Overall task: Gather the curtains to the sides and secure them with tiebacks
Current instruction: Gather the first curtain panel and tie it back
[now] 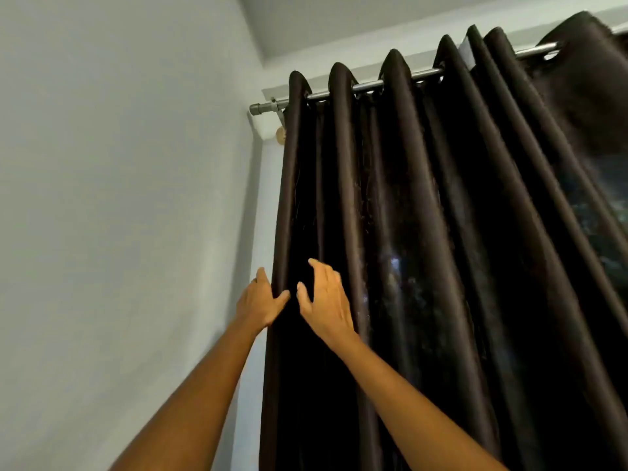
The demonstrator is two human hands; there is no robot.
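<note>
The dark curtain (424,232) hangs bunched at the rod's (367,86) left end, its outer edge fold gripped by the left hand (260,300) to steady it while the right hand (326,300) hovers spread beside it, probably to gather pleats.

One dark brown curtain (424,232) hangs in view, and along its top six rounded folds stand up over the rod, counted from the left end to where the cloth bunches and blurs at the far right. One metal curtain rod (367,86) runs through them, with one end cap (255,108) showing at its left end. One small round wooden knob (280,134) sits just below that end, beside the curtain's left edge. Two bare hands are raised near the curtain's left edge: one left hand (258,302) and one right hand (326,302), each on one bare forearm. Two wall faces meet in one corner, the left wall (119,198) being the larger, and one patch of ceiling (323,18) shows above.
</note>
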